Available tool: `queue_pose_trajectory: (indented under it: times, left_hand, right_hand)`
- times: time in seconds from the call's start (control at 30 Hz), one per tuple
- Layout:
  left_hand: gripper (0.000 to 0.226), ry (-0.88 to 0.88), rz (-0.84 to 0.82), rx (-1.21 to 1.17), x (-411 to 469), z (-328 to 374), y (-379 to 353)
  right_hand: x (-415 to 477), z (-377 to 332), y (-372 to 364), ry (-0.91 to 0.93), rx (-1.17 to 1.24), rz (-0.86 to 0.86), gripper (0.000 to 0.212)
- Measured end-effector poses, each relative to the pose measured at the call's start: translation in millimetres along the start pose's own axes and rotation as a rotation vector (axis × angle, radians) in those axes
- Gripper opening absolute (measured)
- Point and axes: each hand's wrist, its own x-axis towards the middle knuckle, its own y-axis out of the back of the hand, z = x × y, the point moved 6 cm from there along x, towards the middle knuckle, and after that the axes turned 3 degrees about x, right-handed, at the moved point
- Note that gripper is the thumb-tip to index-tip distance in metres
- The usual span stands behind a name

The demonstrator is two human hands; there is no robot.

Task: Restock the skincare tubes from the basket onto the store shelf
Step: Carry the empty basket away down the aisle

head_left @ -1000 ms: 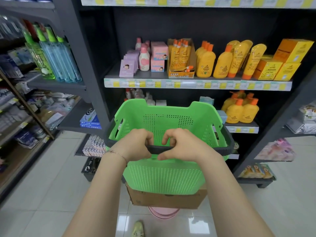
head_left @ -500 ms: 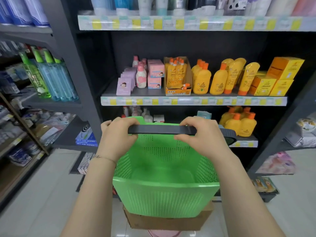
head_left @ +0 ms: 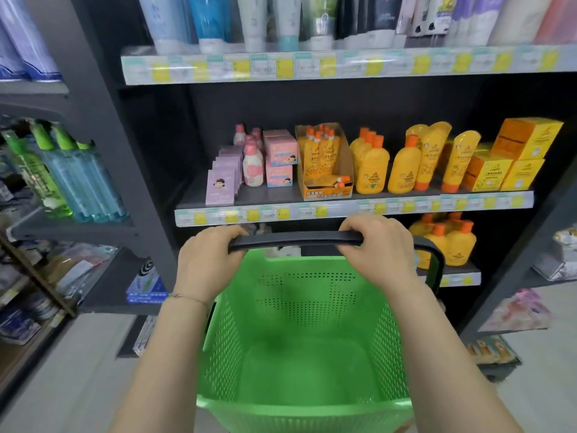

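Note:
A green perforated basket (head_left: 299, 410) hangs in front of me, its inside showing only bare green floor. My left hand (head_left: 207, 260) and my right hand (head_left: 379, 250) both grip its dark handle (head_left: 296, 238), one at each end. Skincare tubes (head_left: 249, 20) stand cap-down in a row on the top shelf (head_left: 343, 65). The shelf below (head_left: 352, 206) carries yellow tubes (head_left: 457, 164), yellow bottles and pink items.
Tall green and blue bottles (head_left: 62, 179) fill the rack at left. Orange boxes (head_left: 518, 154) sit at the middle shelf's right end. More yellow bottles (head_left: 449, 242) stand on a lower shelf behind the basket. Pale floor tiles (head_left: 62, 385) lie at lower left.
The basket has risen and come closer, and my view has tilted up so the top shelf of tubes shows. My hands have spread apart along the handle.

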Motion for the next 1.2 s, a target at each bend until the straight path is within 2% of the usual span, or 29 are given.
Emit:
queue_pose_trajectory:
  times: [0.2, 0.33, 0.53, 0.83, 1.0, 1.2]
  left_hand:
    - [0.010, 0.026, -0.017, -0.070, 3.3, -15.1, 3.7]
    - [0.010, 0.065, 0.060, -0.086, -9.0, -29.4, 25.0]
    - [0.016, 0.160, 0.204, 0.015, -33.5, -45.8, 75.6]
    - [0.019, 0.478, 0.314, 0.241, -104.8, -86.2, 135.5]
    - [0.023, 0.703, 0.416, 0.348, -174.5, -98.2, 164.8]
    - [0.023, 0.860, 0.504, 0.450, -244.6, -103.9, 197.4]
  right_hand:
    - [15.3, -7.8, -2.7, -0.006, 0.045, 0.013, 0.006]
    - [23.1, -28.5, -8.2, 0.077, 0.076, 0.001, 0.012]
    - [32.2, -71.0, -12.5, 0.208, 0.225, 0.005, 0.016]
    - [31.7, -157.4, -45.4, 0.422, 0.443, -0.036, 0.012]
    - [10.0, -220.8, -58.9, 0.610, 0.559, -0.133, 0.019]
    - [-26.8, -287.7, -65.1, 0.815, 0.645, -0.188, 0.012]
